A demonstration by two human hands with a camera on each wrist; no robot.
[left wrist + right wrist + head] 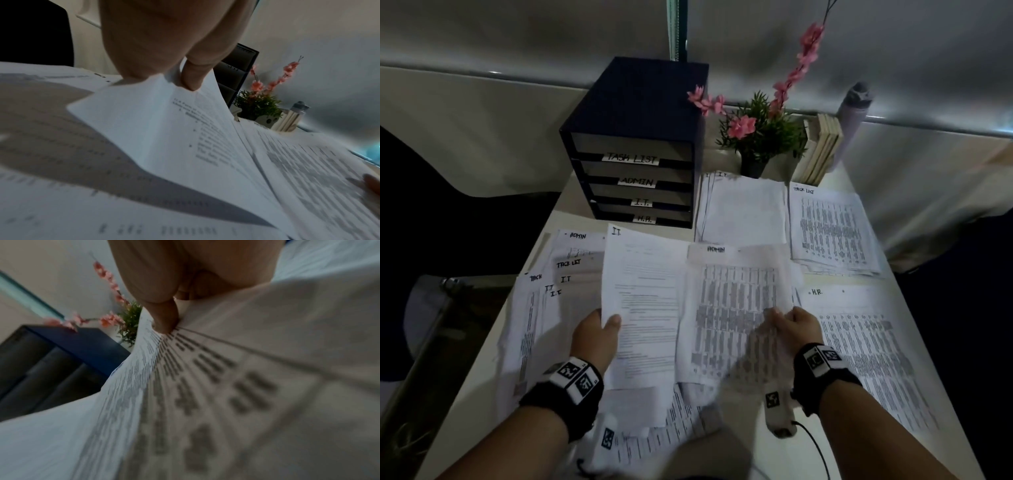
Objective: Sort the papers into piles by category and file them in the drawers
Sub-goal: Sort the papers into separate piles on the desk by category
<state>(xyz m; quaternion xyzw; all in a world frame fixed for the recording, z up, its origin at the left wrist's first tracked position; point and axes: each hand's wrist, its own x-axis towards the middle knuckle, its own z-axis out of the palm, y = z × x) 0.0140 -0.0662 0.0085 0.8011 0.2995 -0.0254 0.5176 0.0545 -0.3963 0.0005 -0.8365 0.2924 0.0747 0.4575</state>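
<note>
We hold one sheet in each hand. Our left hand pinches the I.T. sheet at its left edge, thumb on top and fingers curled beneath; the left wrist view shows the paper creasing where the thumb bears on it. Our right hand pinches the ADMIN sheet near its right edge, thumb pressed into the printed table, and the sheet bows up in a soft arch.

Both sheets hang just above the table, side by side at the centre. We judge them very light and limp: held by one edge they sag and curl, and a tight pinch wrinkles them. A hold nearer the middle of a long edge, or a flat hand beneath, would probably keep each one level. Loose sheets also slide easily on one another.

At 9 o'clock from our hands lies a fanned unsorted heap with mixed headings. At 3 o'clock lies the H.R. pile. At 1 o'clock sits the TASK LIST pile, and at 12 o'clock the I.T. pile. At 11 o'clock stands the drawer unit, with four labelled slots, the I.T. one third from the top. A potted plant stands behind the piles.
</note>
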